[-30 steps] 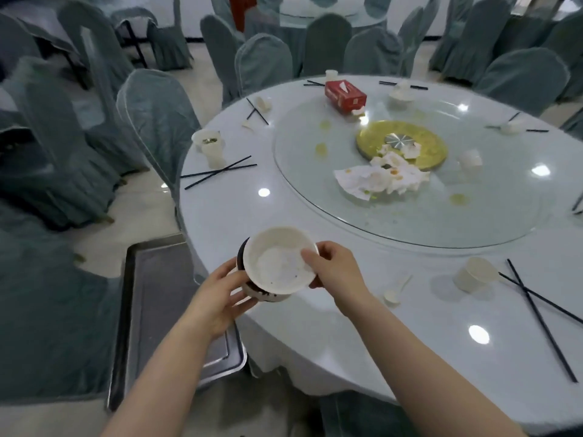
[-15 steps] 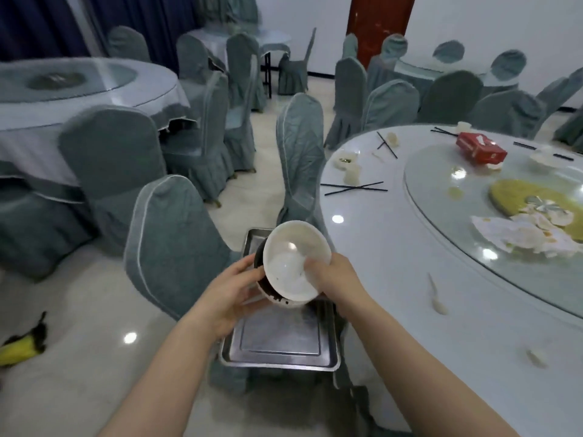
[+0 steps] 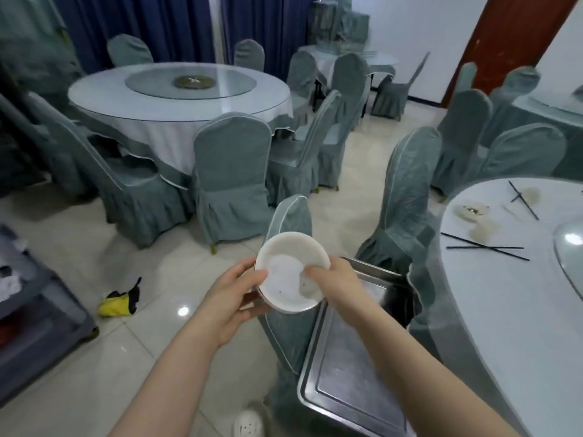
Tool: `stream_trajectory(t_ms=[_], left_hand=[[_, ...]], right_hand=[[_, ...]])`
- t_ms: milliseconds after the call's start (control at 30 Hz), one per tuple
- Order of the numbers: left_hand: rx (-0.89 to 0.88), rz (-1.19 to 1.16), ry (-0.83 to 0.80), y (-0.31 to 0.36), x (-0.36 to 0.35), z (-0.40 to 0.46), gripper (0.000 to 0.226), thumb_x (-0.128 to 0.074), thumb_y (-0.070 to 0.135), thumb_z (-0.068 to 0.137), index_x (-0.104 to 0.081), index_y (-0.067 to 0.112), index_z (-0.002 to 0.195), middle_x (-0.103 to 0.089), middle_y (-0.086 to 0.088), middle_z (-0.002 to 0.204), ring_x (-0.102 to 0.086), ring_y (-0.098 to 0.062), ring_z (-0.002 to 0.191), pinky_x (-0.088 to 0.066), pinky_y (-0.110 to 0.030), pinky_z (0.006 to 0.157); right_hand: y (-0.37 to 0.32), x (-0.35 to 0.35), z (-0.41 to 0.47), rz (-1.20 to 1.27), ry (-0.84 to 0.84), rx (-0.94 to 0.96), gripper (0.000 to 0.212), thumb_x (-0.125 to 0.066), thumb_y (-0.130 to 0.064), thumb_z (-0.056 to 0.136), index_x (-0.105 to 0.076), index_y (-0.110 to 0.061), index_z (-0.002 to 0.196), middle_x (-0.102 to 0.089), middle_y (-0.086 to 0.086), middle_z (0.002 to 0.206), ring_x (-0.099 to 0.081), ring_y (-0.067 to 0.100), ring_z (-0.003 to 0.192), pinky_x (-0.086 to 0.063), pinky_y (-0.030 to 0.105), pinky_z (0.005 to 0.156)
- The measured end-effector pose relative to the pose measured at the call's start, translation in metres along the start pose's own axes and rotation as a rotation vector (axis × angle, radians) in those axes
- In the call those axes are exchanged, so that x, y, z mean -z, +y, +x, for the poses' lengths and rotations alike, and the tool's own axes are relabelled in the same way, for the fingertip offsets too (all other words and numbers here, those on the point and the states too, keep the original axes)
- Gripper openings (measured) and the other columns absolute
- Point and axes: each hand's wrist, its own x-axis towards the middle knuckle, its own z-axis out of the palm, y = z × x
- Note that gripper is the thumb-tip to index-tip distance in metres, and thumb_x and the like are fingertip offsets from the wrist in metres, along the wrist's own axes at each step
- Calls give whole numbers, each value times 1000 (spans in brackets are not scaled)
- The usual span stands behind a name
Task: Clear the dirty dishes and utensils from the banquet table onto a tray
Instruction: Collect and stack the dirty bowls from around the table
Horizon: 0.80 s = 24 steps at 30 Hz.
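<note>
Both hands clamp a dirty white bowl (image 3: pixel 291 272) beside the tray's (image 3: pixel 356 373) far corner.
Left hand (image 3: pixel 235 298) cups underneath, right hand (image 3: pixel 336 283) pinches the rim — tilted, residue could spill.

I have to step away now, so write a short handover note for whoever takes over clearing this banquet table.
Left hand grips the stacked white bowls from the side and below. Right hand holds the far rim, fingers inside the top bowl.
The bowls are held over the floor and a chair back, just left of the metal tray, which looks bare where visible.
Done: bowls lifted off the table.
Left: set them on the tray, then collect the black chopsticks and small dishes on the banquet table.
</note>
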Motion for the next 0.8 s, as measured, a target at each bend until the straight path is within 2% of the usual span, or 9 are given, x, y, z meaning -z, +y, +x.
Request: stream_trajectory(t_ms=[67,133,200,300,367,467,600,733,800], left_hand=[[-37,-17,58,21,26,21,18,-59,16,90,-69,25,102,-75,0,91,-73,-19,83,-59,-34,66],[-76,-22,113,45,51,41,22,-57,16,91,-73,30,96,-75,2,89,-73,-18,81,-59,-34,65],[-93,-53,171,71,76,62,25,-56,15,91,-74,30,95,-75,1,89,-73,-18,80,-58,-32,62],[-98,-70,241,103,110,94,24,-55,15,90,-69,25,108,-72,-3,94,-71,-21,82,-58,-32,62],[-121,-87,249,125,128,117,23,-56,16,90,-69,25,106,-74,-3,92,-73,-20,80,-58,-32,61],[-130,-136,282,148,151,149,18,-58,15,89,-68,22,103,-76,-2,84,-74,-19,76,-58,-32,61],[-109,-213,277,173,180,194,15,-59,15,88,-67,18,100,-76,-5,80,-73,-22,76,-59,-34,61],[-88,-221,273,209,205,256,15,-60,18,88,-65,17,102,-68,-12,103,-64,-28,97,-60,-36,67],[-83,-231,259,234,214,295,15,-60,19,89,-64,16,103,-65,-12,104,-62,-27,98,-58,-36,66]], right_hand=[[-20,-18,33,136,-120,13,13,-63,-27,87,-69,-16,85,-71,1,77,-67,10,62,-48,18,47],[-41,-36,69,248,-255,7,26,-67,-42,83,-73,-17,89,-75,2,87,-72,16,77,-56,26,61],[-65,-57,104,295,-358,5,31,-65,-52,80,-77,-24,87,-75,-1,90,-72,17,86,-58,30,70],[-91,-89,151,371,-408,-5,35,-56,-53,89,-78,-26,83,-74,-1,86,-71,14,81,-56,28,69],[-107,-103,179,371,-417,14,35,-53,-48,93,-76,-22,92,-74,2,92,-70,16,82,-55,28,70],[-123,-113,214,337,-329,33,24,-58,-35,93,-70,-17,103,-72,6,102,-66,19,82,-54,30,74],[-140,-113,263,274,-190,82,14,-58,-23,94,-68,-17,102,-73,2,95,-65,17,79,-52,33,77],[-168,-122,317,260,-85,115,12,-57,-17,95,-68,-17,96,-74,4,93,-65,16,75,-51,33,75],[-186,-127,346,269,-35,138,12,-56,-14,95,-68,-16,95,-73,5,90,-64,15,71,-50,33,72]])
